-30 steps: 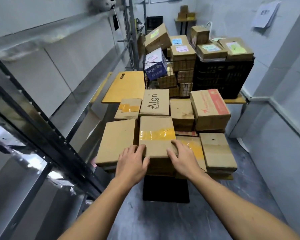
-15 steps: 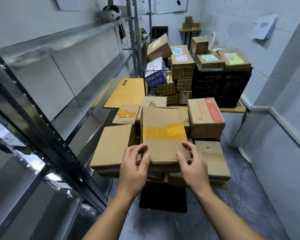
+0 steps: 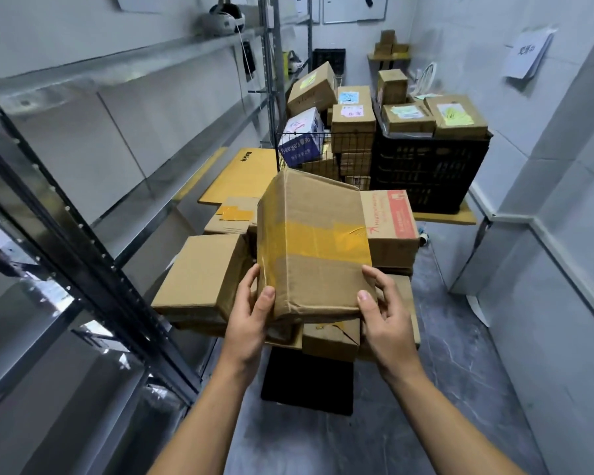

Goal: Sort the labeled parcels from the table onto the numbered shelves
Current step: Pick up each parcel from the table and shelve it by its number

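Both hands grip one taped parcel [image 3: 312,245], tilted up. Left hand [image 3: 251,320] and right hand [image 3: 384,313] have thumbs on top at its near corners.

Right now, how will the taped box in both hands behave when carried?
Probably stiff: the taped box shows flat faces. Likely light: left hand and right hand hold only its near corners. Its glossy yellow tape may be slippery.

bright, even light; edges bowed

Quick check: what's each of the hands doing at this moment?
Left hand: grips the near left corner of the brown cardboard parcel with yellow tape.
Right hand: grips the same parcel's near right corner.
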### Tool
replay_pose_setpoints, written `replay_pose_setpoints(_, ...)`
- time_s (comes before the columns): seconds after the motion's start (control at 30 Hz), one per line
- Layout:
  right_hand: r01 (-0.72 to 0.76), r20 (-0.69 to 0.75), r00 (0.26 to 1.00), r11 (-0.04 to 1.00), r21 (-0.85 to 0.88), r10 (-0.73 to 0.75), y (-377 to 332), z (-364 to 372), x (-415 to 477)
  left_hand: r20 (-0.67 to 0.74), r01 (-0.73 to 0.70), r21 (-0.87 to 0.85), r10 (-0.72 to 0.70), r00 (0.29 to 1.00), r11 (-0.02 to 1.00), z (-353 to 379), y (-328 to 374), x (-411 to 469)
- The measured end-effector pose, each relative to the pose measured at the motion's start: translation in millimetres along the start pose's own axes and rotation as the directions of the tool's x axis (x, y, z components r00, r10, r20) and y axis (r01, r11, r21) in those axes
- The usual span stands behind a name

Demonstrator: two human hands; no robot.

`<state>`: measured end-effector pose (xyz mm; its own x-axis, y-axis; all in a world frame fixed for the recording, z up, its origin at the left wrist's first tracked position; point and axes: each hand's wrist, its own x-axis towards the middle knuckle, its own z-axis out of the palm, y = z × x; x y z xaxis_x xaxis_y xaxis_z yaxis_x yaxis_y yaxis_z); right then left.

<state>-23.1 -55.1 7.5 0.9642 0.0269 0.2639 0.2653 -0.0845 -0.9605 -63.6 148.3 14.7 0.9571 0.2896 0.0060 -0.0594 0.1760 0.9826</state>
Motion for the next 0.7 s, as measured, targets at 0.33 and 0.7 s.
replay_pose_setpoints(0.33, -0.073, 0.253, 0.963, 0.992, -0.106, 0.098, -4, -7, 10, -0.073, -0.239, 0.276, 0.268, 0.961, 0.931, 27, 1, -16)
replay_pose_setpoints(0.7, -0.158, 0.205, 0.973, 0.954, 0.255, 0.107, -13, -17, 11, -0.112, -0.290, 0.228, 0.321, 0.940, 0.929, 25, 14, -15)
